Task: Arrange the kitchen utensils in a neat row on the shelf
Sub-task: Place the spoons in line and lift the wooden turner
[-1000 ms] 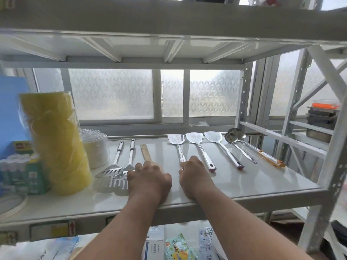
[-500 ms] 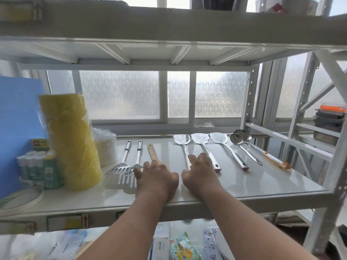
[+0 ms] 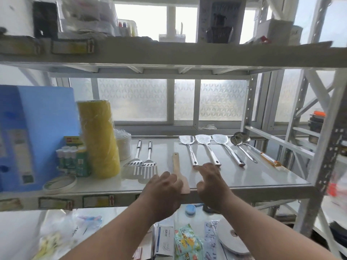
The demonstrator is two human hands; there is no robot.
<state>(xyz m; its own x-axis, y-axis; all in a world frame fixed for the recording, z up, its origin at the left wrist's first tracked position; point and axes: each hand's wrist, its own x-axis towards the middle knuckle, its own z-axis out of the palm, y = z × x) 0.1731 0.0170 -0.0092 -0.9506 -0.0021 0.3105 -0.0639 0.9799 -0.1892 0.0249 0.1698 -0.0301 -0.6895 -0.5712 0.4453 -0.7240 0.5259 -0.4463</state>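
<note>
Head view: wooden spatula (image 3: 178, 170) lies between empty hands, blade overhanging shelf (image 3: 262, 177).

White metal racking against a frosted window, daylight pouring in

Beyond the fingers (image 3: 201, 167), patterned frosted window panes (image 3: 131, 99) glow pale behind the shelf (image 3: 272, 177); above the fingers an upper shelf (image 3: 169, 53) carries blurred boxes, with bright clear glass (image 3: 150, 21) behind. To the right of the fingers, perforated white uprights (image 3: 249, 104) and diagonal braces (image 3: 317, 87) frame a neighbouring rack (image 3: 300, 132).
</note>
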